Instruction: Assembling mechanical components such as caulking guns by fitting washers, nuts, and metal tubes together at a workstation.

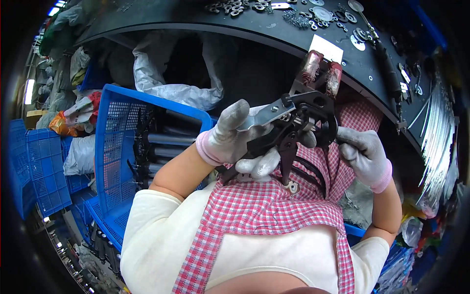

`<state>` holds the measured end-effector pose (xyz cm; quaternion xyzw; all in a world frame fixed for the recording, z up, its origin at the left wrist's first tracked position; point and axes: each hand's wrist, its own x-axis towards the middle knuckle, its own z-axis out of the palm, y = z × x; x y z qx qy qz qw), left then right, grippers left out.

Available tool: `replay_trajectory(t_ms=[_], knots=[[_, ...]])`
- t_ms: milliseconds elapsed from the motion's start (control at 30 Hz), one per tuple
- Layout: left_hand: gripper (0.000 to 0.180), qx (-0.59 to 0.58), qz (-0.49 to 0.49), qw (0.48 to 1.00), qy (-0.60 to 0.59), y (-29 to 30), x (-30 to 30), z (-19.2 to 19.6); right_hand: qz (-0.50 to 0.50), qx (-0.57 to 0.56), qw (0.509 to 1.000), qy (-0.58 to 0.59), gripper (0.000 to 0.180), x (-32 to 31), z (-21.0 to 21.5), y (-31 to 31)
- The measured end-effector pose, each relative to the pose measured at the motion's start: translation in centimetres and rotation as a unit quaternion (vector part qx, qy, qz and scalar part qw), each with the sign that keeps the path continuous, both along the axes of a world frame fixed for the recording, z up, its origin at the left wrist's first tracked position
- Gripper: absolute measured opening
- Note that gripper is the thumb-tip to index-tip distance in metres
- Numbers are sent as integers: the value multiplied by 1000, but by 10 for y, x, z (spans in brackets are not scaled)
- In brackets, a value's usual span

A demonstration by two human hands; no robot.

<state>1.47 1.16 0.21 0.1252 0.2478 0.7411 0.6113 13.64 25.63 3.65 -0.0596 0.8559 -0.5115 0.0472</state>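
My gloved left hand (235, 134) is closed around a black metal mechanism (313, 110) above my lap. A flat silver plate (269, 116) lies along its top, and a small coil spring shows near its middle. Dark pointed arms (287, 152) hang from its underside. My gloved right hand (364, 152) is at the right end of the mechanism, fingers curled and fingertips against a round black part (326, 133). Whether those fingertips pinch a small piece is hidden. Two tape-wrapped posts (312, 67) stand just beyond the mechanism, at the bench edge.
Across the far side runs a dark workbench (171, 19) with loose links, springs and washers (320, 13). A blue crate (115, 142) holding black tubes (169, 139) stands at my left. Thin metal rods (435, 142) hang at the right. A white sack (176, 90) sits under the bench.
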Motion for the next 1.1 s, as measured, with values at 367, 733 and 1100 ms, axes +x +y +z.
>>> replay_trajectory(t_ms=[367,733,1100], knots=[[68,52,-95,991,-73,7,6,-18,-5,22,999,-31,27,4,-1,-6],[76,71,-40,994,-79,12,3,-36,-116,-157,979,-59,42,-6,-19,-28],[90,55,-161,977,127,10,-42,-34,-72,-207,973,-65,37,-13,-23,-35]])
